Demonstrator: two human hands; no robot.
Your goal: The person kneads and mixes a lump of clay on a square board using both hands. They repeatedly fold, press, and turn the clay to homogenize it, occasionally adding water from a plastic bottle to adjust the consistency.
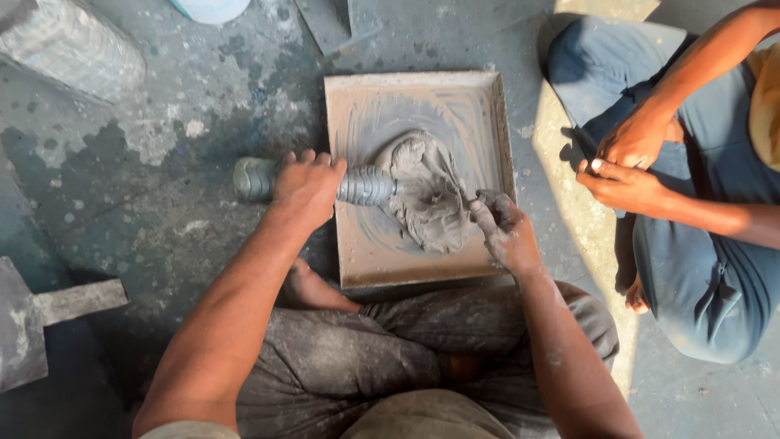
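Observation:
My left hand [305,187] grips a grey ribbed plastic bottle [367,186] that lies on its side, its mouth pointing right into a mound of wet grey clay [428,189]. The clay sits in a square, clay-smeared tray [354,104] on the floor in front of my knees. At the clay's right edge, my right hand [501,229] is coated in grey mud, and its fingertips press into the mound. Nothing is held in that hand.
Another person in blue trousers [705,284] squats at the right, both hands [626,162] together above their knee. A mud-coated block [73,45] lies at the top left, a flat grey slab [49,313] at the left edge. The concrete floor is stained.

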